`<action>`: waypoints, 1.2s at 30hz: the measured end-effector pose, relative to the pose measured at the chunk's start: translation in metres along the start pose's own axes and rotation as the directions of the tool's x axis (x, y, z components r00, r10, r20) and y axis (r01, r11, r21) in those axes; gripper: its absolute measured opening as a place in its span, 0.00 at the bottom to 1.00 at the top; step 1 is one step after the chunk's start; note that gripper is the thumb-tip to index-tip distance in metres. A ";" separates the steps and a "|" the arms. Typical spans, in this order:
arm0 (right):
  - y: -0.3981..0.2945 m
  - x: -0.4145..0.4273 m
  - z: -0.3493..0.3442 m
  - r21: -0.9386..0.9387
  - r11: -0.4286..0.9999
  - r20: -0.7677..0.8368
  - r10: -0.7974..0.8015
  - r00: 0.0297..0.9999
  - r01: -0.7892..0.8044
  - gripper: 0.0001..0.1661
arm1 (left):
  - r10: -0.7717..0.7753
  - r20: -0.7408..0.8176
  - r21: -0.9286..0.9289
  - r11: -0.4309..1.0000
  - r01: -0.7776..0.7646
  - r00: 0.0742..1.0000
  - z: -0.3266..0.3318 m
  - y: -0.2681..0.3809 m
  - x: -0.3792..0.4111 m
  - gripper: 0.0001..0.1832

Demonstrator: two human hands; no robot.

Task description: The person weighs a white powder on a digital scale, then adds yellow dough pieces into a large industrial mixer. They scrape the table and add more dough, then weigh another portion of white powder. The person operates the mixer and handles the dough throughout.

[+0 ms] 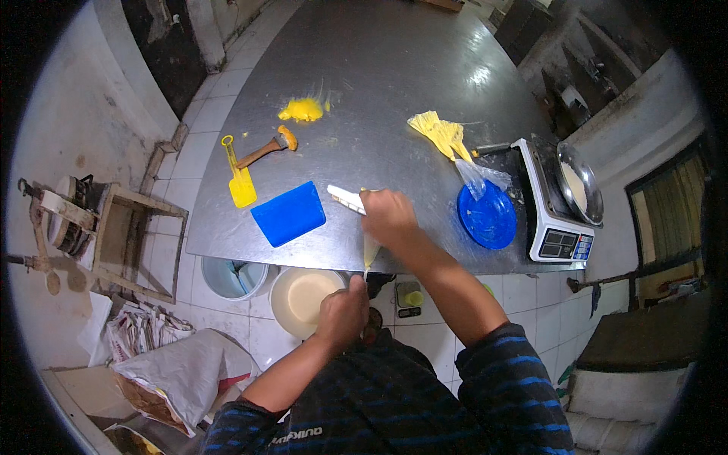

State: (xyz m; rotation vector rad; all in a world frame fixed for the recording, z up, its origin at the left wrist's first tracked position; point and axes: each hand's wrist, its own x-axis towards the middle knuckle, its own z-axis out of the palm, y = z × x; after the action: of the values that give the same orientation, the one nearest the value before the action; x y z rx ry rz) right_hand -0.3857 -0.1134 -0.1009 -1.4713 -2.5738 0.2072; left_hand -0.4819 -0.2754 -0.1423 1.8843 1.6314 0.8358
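My right hand (391,217) grips a white-edged scraper-like tool (346,199) over the front of the steel table (398,74). Beneath that hand lies a clear plastic bag (371,250) of pale yellow filling, mostly hidden by the fist. Its narrow twisted end reaches the table's edge, where my left hand (346,310) pinches it. A flat blue plastic scraper (289,214) rests to the left of the tool. Farther right are another plastic bag smeared with yellow cream (438,133) and a blue plate (487,215), the bag's clear end overlapping the plate's rim.
A yellow scoop (243,190), a wooden-handled brush (264,152) and a yellow cream mound (302,109) occupy the table's left. At right stands a digital scale (560,244) bearing a metal bowl (591,187) of white powder. Buckets (234,278) (278,301) sit below the front edge.
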 end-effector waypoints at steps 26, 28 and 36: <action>0.008 -0.028 -0.010 0.003 0.997 0.071 -0.082 0.994 0.082 0.12 | -0.079 -0.044 0.084 0.993 0.082 0.996 -0.008 0.011 -0.022 0.08; 0.009 -0.015 -0.010 -0.019 0.999 0.078 -0.040 0.996 0.042 0.13 | -0.094 -0.069 0.064 0.993 0.099 0.993 -0.023 0.013 -0.022 0.08; 0.021 -0.025 -0.017 -0.013 0.988 -0.076 -0.152 0.985 0.151 0.14 | -0.119 -0.312 0.064 0.987 0.146 0.943 -0.113 -0.001 -0.062 0.06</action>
State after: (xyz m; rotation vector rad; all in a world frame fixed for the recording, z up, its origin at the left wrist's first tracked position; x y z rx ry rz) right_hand -0.3518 -0.1235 -0.0905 -1.2521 -2.6118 0.1196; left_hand -0.5705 -0.3386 -0.0733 1.7424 1.9863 1.0575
